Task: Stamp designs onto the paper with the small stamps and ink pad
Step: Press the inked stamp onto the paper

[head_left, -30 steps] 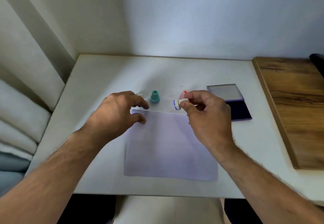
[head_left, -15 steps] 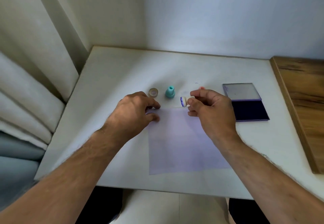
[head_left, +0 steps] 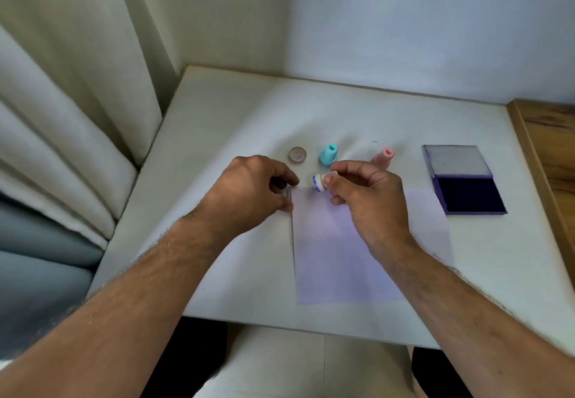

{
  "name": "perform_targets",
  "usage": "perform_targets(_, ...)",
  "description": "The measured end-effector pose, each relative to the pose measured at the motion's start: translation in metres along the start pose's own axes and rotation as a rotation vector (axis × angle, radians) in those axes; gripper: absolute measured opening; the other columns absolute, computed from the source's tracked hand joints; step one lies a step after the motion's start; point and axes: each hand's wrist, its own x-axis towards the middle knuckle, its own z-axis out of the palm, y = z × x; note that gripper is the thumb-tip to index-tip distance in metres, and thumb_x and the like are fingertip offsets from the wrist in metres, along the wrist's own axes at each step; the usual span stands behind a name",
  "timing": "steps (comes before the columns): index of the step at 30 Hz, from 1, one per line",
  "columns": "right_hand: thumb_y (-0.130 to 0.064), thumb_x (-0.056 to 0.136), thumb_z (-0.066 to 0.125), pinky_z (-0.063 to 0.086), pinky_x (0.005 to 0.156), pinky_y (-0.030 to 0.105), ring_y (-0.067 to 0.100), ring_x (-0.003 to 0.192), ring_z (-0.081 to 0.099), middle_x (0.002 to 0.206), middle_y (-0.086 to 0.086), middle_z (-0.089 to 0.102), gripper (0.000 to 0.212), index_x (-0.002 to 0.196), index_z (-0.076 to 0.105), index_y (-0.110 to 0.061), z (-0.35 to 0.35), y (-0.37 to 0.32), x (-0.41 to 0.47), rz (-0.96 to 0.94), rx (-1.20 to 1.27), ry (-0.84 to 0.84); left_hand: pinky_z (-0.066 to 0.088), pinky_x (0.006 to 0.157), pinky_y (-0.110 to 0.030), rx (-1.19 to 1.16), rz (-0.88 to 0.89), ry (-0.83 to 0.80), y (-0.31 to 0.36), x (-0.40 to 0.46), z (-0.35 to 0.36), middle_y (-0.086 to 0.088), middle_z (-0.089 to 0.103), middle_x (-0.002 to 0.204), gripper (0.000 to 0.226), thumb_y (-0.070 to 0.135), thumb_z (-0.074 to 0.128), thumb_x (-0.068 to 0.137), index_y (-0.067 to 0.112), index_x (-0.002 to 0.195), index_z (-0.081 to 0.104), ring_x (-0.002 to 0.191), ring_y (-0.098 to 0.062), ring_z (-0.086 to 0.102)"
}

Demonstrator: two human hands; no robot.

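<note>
A pale lilac sheet of paper [head_left: 339, 254] lies on the white table [head_left: 236, 111]. My right hand [head_left: 364, 198] holds a small white stamp [head_left: 319, 182] sideways above the paper's top edge, its blue-inked face turned left. My left hand [head_left: 252, 189] rests curled at the paper's top left corner, fingertips on or near the corner. Behind the hands stand a teal stamp [head_left: 328, 155] and a pink stamp [head_left: 383, 158], with a small round cap [head_left: 297, 155] to their left. The open ink pad [head_left: 463, 179], dark blue with its lid folded back, lies at the right.
A wooden surface [head_left: 550, 148] adjoins the table on the right. Curtains [head_left: 62, 102] hang at the left and a wall stands behind. The table's front edge runs just above my lap.
The camera view has swung left, so the table shifted right in frame. My right hand carried the white stamp left toward my left hand, uncovering the pink stamp behind it.
</note>
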Motion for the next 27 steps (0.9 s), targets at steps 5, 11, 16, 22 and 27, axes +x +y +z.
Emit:
perform_targets(5,-0.023,0.074,0.081,0.055,0.079,0.023,0.008,0.075,0.069,0.083,-0.006,0.075,0.022,0.096,0.076,-0.021,0.006,-0.001,-0.005,-0.079,-0.144,0.009,0.051,0.084,-0.020,0.030,0.028,0.018,0.000,0.002,0.001,0.008,0.069,0.088,0.034,0.019,0.082,0.073,0.030,0.104,0.073,0.087,-0.007,0.064)
perform_targets(11,-0.024,0.075,0.082,0.047,0.068,0.004,0.000,0.075,0.067,0.084,-0.015,0.074,0.022,0.096,0.075,-0.025,0.011,-0.005,-0.011,-0.218,-0.287,-0.037,0.051,0.079,-0.019,0.035,0.036,0.042,-0.003,0.006,0.002,0.011,0.067,0.085,0.032,0.022,0.083,0.070,0.029,0.100,0.073,0.085,-0.007,0.064)
perform_targets(16,-0.025,0.076,0.081,0.049,0.069,0.005,0.000,0.076,0.065,0.086,-0.014,0.073,0.023,0.098,0.074,-0.023,0.013,-0.005,-0.012,-0.275,-0.358,-0.049,0.051,0.077,-0.019,0.035,0.038,0.047,-0.004,0.008,0.003,0.012,0.065,0.081,0.031,0.021,0.084,0.069,0.029,0.097,0.073,0.084,-0.007,0.063)
perform_targets(22,-0.029,0.077,0.080,0.052,0.072,0.009,-0.001,0.078,0.065,0.086,-0.015,0.072,0.024,0.100,0.074,-0.024,0.014,-0.003,-0.015,-0.313,-0.441,-0.081,0.049,0.073,-0.018,0.048,0.031,0.051,-0.005,0.010,0.003,0.014,0.063,0.079,0.030,0.022,0.084,0.069,0.029,0.095,0.073,0.083,-0.006,0.062)
perform_targets(27,-0.029,0.080,0.078,0.054,0.074,0.013,0.000,0.078,0.066,0.086,-0.015,0.071,0.021,0.100,0.074,-0.027,0.018,-0.004,-0.018,-0.324,-0.531,-0.085,0.049,0.074,-0.018,0.063,0.034,0.047,-0.006,0.011,0.001,0.015,0.059,0.076,0.034,0.024,0.085,0.068,0.028,0.099,0.073,0.084,-0.007,0.062)
